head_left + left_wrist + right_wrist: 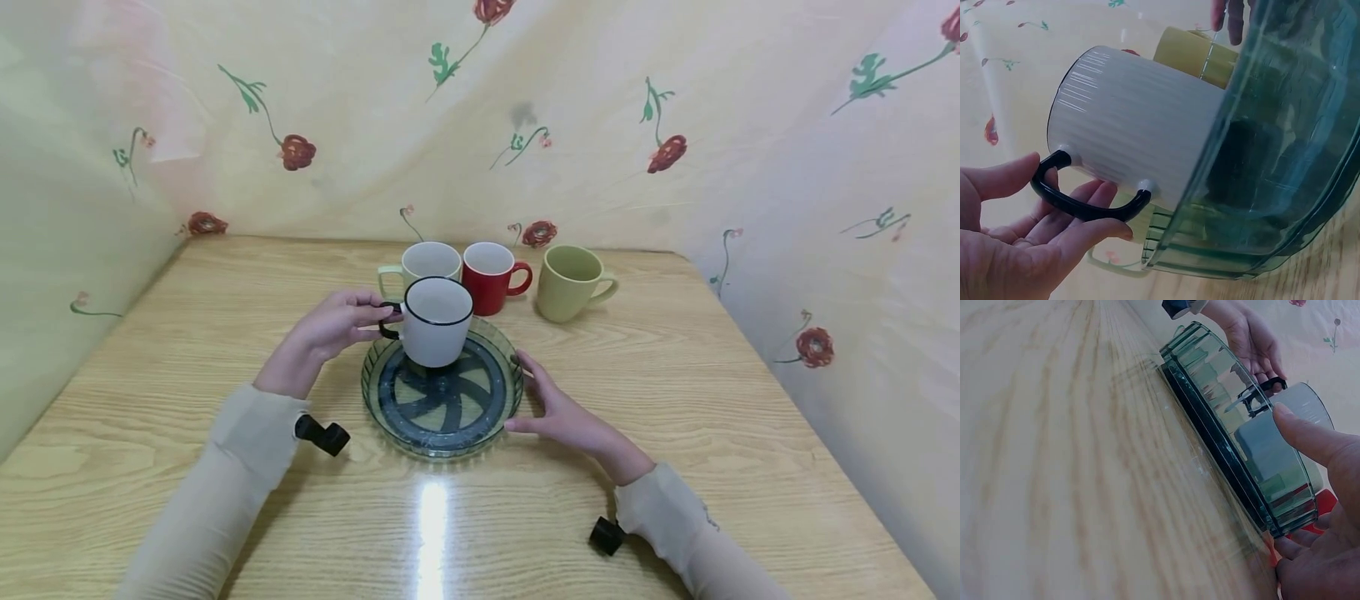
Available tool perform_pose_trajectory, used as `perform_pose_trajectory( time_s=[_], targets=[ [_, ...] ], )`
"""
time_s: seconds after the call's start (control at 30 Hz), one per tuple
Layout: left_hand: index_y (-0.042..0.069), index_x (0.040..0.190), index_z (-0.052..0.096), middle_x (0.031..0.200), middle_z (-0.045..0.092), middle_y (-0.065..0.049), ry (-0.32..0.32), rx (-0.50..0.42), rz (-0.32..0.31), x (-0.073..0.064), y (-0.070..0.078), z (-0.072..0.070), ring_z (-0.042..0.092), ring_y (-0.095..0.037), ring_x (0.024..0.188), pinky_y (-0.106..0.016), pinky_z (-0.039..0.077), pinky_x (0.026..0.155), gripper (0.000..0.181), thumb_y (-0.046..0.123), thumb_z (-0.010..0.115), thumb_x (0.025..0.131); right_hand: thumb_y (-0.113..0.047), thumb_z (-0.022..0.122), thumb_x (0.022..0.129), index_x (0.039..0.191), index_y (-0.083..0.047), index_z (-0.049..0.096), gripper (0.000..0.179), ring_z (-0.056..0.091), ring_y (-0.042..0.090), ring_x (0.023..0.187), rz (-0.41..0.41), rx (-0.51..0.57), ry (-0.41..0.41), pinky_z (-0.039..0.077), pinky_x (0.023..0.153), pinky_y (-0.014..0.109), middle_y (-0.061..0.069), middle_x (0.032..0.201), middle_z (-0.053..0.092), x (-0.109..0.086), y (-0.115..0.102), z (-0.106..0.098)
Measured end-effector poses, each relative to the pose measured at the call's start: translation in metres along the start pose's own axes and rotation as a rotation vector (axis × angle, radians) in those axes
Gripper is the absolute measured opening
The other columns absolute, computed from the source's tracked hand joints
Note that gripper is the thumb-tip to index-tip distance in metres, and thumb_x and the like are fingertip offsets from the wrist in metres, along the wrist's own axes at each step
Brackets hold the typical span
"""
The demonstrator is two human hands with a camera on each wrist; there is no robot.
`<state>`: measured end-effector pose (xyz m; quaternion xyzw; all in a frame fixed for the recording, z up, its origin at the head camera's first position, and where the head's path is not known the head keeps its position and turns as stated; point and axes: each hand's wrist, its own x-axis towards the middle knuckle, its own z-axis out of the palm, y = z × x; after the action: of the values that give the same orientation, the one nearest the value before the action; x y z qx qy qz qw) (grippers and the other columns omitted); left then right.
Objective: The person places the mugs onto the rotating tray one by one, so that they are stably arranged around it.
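Observation:
A white mug (437, 325) with a black rim and black handle is over the back part of a round green glass dish (399, 435). Seen through the glass, its base is close above the dish's dark, swirl-patterned floor. My left hand (347, 321) pinches the mug's black handle (1088, 209) between thumb and fingers. At the dish's right side my right hand (558, 412) is spread, thumb and fingertips against the outer wall and rim. In the right wrist view, the thumb (1310, 434) lies at the rim with the other fingers lower along the wall.
Behind the dish stand a pale green-white mug (431, 260), a red mug (487, 287) and an olive-green mug (566, 287). A flowered cloth (420, 125) hangs at the back and sides of the wooden table (360, 533). Black wrist cameras show below both wrists.

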<state>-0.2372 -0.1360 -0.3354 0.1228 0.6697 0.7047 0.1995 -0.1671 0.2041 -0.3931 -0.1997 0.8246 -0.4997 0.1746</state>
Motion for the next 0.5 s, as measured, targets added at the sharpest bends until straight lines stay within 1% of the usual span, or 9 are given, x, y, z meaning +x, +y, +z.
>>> perform_pose_trajectory(
  time_s=[0.13,0.23,0.37,0.5],
  targets=[
    [0.007,0.085,0.058,0.093,0.066,0.003,0.016,-0.029,-0.026,0.0005,-0.0007,0.0021,0.062,-0.011,0.096,-0.035,0.049,0.083,0.016,0.001,0.047,0.094,-0.022,0.074,0.078,0.149,-0.019,0.003,0.101,0.014,0.032,0.14,-0.004,0.002,-0.003,0.009,0.114,0.048,0.005,0.155,0.004,0.0003,0.0,0.0001],
    [0.007,0.085,0.058,0.091,0.067,0.003,0.037,-0.038,-0.045,0.0008,-0.0009,0.0032,0.062,-0.012,0.096,-0.033,0.05,0.08,0.014,0.001,0.047,0.094,-0.021,0.074,0.078,0.149,-0.019,0.003,0.101,0.014,0.032,0.14,-0.006,0.004,-0.006,0.009,0.114,0.048,0.005,0.155,0.004,0.0004,-0.0003,0.0001],
    [0.007,0.084,0.057,0.092,0.065,0.002,0.04,-0.033,-0.038,0.0018,-0.002,0.0022,0.062,-0.011,0.096,-0.03,0.05,0.079,0.015,0.002,0.047,0.094,-0.021,0.074,0.078,0.149,-0.019,0.003,0.101,0.015,0.032,0.139,-0.003,0.006,-0.006,0.009,0.114,0.049,0.005,0.155,0.005,0.0005,-0.0004,-0.0001],
    [0.008,0.083,0.057,0.094,0.062,0.001,0.01,-0.022,-0.014,0.0018,-0.0037,-0.0009,0.061,-0.011,0.096,-0.031,0.05,0.082,0.017,0.001,0.046,0.094,-0.021,0.074,0.078,0.149,-0.017,0.002,0.101,0.016,0.032,0.139,-0.003,0.007,-0.004,0.01,0.113,0.049,0.006,0.155,0.005,0.0005,-0.0003,-0.0004]
  ],
)
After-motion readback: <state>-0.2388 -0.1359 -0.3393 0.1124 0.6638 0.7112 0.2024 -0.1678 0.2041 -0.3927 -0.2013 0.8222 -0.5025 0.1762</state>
